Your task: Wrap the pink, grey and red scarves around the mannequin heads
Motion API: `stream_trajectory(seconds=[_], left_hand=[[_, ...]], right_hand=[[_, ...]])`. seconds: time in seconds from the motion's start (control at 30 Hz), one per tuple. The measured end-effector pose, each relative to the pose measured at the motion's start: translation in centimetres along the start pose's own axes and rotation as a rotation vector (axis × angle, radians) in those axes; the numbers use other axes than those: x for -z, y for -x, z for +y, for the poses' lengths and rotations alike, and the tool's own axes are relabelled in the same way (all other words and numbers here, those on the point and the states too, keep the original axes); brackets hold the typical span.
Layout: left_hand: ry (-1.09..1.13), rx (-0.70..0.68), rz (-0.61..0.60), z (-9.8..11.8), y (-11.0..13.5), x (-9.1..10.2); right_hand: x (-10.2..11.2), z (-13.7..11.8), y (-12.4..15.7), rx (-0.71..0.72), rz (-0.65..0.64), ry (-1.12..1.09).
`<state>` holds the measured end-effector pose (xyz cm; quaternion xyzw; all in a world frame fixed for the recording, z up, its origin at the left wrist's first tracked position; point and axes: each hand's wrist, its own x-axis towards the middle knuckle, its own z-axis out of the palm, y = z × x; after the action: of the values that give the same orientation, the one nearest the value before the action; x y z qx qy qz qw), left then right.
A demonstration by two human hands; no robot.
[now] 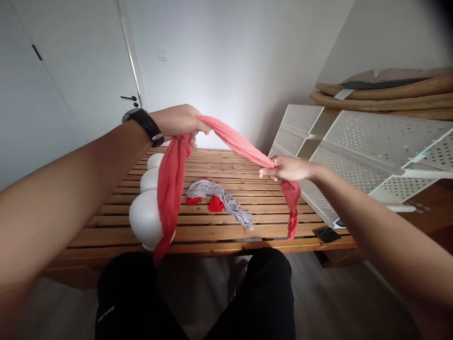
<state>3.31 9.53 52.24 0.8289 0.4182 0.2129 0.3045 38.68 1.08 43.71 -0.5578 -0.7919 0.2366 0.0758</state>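
Observation:
A long coral-red scarf (pixel 235 137) is stretched between my two hands above the slatted wooden surface. My left hand (pixel 182 122), with a black watch on its wrist, is closed on one part, and a wide end hangs below it past the white round forms. Farther right and a little lower, my right hand (pixel 283 168) grips the cloth, with a shorter, darker end dangling beneath. Under the stretched span lies a grey patterned scarf (pixel 226 200), crumpled in a curve. Bright red cloth (pixel 216 204) shows from beneath it.
White rounded head-like forms (pixel 145 215) stand in a row at the left of the slatted wood (pixel 208 235). White perforated racks (pixel 371 146) stand at right, before stacked tan cushions (pixel 382 97). A dark flat object (pixel 327 234) lies near the front edge.

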Motion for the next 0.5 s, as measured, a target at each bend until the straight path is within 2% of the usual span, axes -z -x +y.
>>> stream_trajectory(seconds=[0.13, 0.23, 0.3, 0.43, 0.5], left_hand=[[0.414, 0.097, 0.142, -3.4, -1.2, 0.9], [0.549, 0.164, 0.206, -5.1, -0.6, 1.2], [0.454, 0.152, 0.170, -4.6, 0.8, 0.9], [0.069, 0.060, -0.030, -1.4, 3.5, -0.4], [-0.033, 0.049, -0.031, 0.1, 4.0, -1.1]], right_hand=[[-5.4, 0.5, -1.1, 0.098, 0.020, -0.457], [-9.1, 0.4, -2.0, 0.168, -0.058, -0.607], [-11.5, -0.2, -2.7, 0.203, -0.083, -0.625], [-15.8, -2.0, -4.3, 0.262, -0.075, -0.567], [-17.9, -2.7, -5.1, 0.306, -0.044, -0.553]])
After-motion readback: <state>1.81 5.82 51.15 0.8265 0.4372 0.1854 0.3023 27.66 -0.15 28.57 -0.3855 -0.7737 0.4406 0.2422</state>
